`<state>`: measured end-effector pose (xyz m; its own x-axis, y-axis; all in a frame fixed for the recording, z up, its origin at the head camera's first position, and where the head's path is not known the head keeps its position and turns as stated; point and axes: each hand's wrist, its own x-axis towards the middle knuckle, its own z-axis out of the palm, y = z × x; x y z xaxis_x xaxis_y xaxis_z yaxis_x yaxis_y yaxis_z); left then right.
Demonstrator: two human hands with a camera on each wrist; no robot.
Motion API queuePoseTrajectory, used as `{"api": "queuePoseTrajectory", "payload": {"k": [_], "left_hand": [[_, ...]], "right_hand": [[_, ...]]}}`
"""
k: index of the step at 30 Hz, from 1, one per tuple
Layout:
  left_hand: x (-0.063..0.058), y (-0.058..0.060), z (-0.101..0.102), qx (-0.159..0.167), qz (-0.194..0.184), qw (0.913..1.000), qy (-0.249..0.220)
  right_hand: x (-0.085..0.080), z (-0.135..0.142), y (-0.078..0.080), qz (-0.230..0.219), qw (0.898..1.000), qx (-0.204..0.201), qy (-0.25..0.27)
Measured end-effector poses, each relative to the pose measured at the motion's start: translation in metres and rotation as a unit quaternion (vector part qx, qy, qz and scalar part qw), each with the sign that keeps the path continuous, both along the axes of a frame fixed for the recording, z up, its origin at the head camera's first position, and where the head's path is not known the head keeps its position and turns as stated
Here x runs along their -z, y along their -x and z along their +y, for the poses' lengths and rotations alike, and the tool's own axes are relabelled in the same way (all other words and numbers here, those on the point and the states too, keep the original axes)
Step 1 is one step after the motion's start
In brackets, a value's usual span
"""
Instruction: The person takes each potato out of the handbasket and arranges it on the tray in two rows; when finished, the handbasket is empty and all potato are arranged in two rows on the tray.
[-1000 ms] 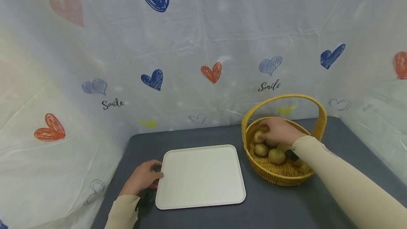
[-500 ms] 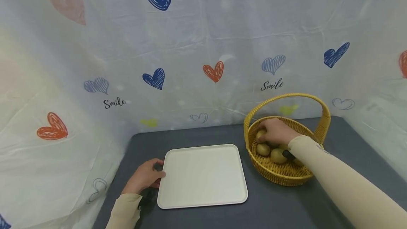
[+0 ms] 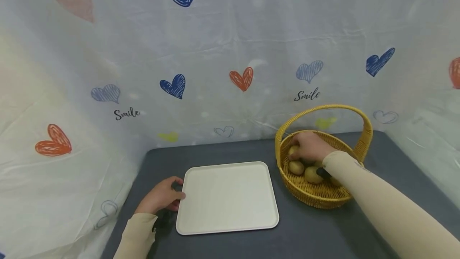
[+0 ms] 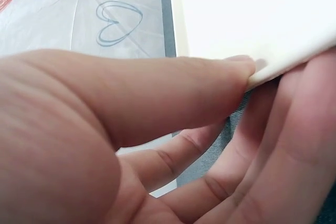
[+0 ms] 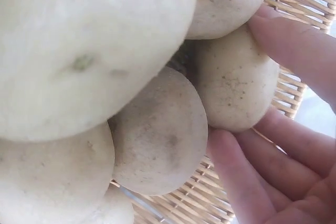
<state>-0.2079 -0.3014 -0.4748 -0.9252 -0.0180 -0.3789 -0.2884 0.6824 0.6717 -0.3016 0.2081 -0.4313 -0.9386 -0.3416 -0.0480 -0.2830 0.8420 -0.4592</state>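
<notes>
My left hand point(image 3: 160, 196) pinches the left edge of a white rectangular tray point(image 3: 228, 199) that lies on the table. In the left wrist view the thumb point(image 4: 199, 87) presses on the tray's rim, with the other fingers curled below it. Over at the right, my right hand point(image 3: 312, 147) reaches under the handle of a yellow wicker basket point(image 3: 316, 203) holding several potatoes. It grips a potato point(image 5: 239, 80) at the basket's left side, thumb on one side and fingers on the other. More potatoes point(image 5: 160, 132) crowd against that one, and a large one looms close to the right wrist camera.
The basket's tall arched handle point(image 3: 325, 108) rises above my right hand. A grey table point(image 3: 223, 247) carries tray and basket. White sheeting point(image 3: 201, 43) printed with hearts hangs behind and at both sides.
My right hand has shifted slightly left inside the basket, over the potato there. The left hand keeps its hold on the tray, and the whole head view has moved a little.
</notes>
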Motion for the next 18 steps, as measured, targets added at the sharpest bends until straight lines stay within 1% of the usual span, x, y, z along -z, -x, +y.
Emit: {"api": "queuePoseTrajectory", "payload": {"k": [3,9,14,18], "left_hand": [[-0.001,0.001,-0.002,-0.003,-0.002,1.0000,-0.002],[0.003,0.005,-0.003,-0.003,-0.002,0.9999,-0.012],[0.006,0.006,-0.006,0.007,-0.009,0.9999,-0.013],[0.009,0.008,-0.009,0.009,-0.014,0.9994,-0.032]], "right_hand": [[-0.008,-0.003,-0.003,0.007,1.000,0.006,0.003],[-0.017,0.005,-0.022,0.026,0.999,0.029,0.017],[-0.027,0.008,-0.042,0.055,0.997,0.037,0.043],[-0.039,0.007,-0.063,0.075,0.994,0.056,0.059]]}}
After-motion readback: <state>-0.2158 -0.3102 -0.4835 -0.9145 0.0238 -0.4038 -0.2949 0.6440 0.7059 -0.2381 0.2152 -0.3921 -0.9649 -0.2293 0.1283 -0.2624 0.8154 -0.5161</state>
